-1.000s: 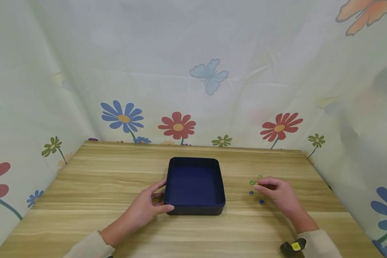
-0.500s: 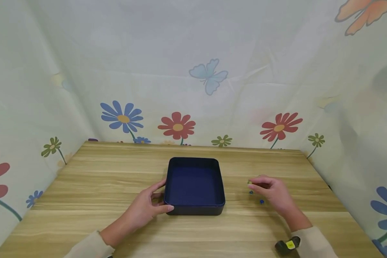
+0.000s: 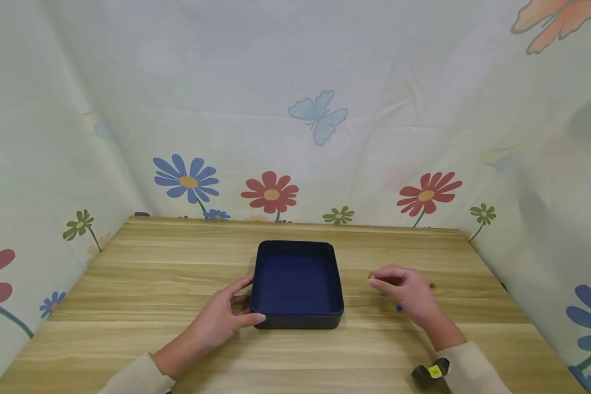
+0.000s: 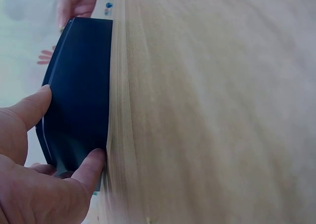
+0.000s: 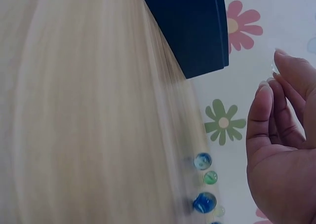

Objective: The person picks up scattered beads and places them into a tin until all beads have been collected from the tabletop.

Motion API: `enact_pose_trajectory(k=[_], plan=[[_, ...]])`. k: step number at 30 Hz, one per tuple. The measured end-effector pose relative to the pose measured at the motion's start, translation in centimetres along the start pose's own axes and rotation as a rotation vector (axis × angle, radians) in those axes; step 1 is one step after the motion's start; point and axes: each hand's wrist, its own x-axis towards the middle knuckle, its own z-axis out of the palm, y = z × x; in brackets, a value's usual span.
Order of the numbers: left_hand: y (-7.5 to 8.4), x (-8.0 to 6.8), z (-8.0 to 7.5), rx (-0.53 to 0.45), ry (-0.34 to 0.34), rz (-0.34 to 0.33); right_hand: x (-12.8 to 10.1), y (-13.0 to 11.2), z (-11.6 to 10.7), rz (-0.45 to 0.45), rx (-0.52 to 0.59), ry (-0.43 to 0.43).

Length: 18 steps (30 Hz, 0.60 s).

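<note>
A person's two forearms in pale cream sleeves reach over a wooden table (image 3: 177,350) with a light, streaky grain. The left hand (image 3: 221,317) lies at the near left corner of a dark navy tray (image 3: 297,323), thumb pressed along its front wall and index finger against its left side, so the curled fingers clasp that corner. The tray is square with rounded corners, low smooth matte walls and a flat floor; it sits at the table's middle.

The right hand (image 3: 406,293) is raised just right of the tray, wrist bent, fingers drawn together towards the thumb. At the fingertips a small glass marble (image 3: 371,276) is pinched; in the right wrist view it shows only as a clear glint at the fingertip (image 5: 273,67). A small dark device with a yellow label (image 3: 430,372) is strapped at that wrist.

Beneath and beside the right hand, loose marbles (image 5: 203,161) lie on the wood: round, glossy, translucent, in blue and green, clustered close together but apart from the tray. One reddish marble (image 3: 432,285) sits alone to the hand's right.

Behind the table hangs a thin, slightly creased pale cloth backdrop (image 3: 295,109) printed with flat red and blue flowers and butterflies
</note>
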Motion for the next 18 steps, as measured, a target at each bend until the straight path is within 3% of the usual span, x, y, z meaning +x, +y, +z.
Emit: enact_pose_trajectory(k=[18], plan=[[0.1,-0.1,-0.2,0.008,-0.013,0.014,1.0,-0.8,1.5,-0.017,0.066,-0.027]])
